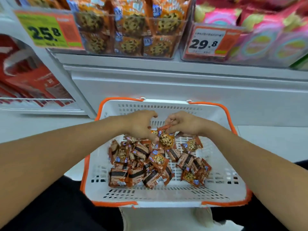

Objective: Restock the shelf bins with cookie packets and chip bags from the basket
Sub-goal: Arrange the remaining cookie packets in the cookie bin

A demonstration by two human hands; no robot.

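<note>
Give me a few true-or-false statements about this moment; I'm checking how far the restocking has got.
1. The right hand pinches a cookie packet. True.
2. The basket is empty. False: many packets lie in it.
3. The clear bin above holds cookie packets. True.
4. The price tag beside the pink bags reads 25.8. False: it reads 29.8.
5. The left hand rests on the shelf. False: it reaches into the basket.

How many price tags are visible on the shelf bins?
2: the green-and-orange 25.8 tag on the left, the white-and-orange 29.8 tag on the pink-packet bin. Others may lie outside the frame.
</note>
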